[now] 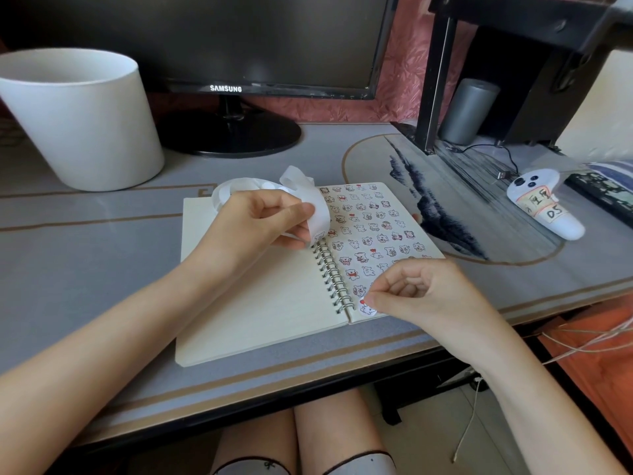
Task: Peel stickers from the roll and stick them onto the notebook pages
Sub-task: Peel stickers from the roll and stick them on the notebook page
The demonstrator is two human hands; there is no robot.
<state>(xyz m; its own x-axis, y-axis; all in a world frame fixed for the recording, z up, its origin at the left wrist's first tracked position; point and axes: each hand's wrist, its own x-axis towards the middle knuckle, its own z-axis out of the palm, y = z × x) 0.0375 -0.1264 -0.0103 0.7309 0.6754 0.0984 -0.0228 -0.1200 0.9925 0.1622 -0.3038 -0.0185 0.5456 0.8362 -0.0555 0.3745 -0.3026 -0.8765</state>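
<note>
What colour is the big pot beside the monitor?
Plain white; the pot shows best in the head view.

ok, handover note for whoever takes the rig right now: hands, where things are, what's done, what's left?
Left hand: grips the sticker roll, its strip hanging over the top of the spiral binding.
Right hand: pinches one sticker at the lower inner corner of the right page. Can't tell if it is stuck down.
Notebook: lies open on the desk.
Done: the right page is covered in rows of stickers.
Left: press this sticker down. The left page is bare, so it likely comes next.
</note>
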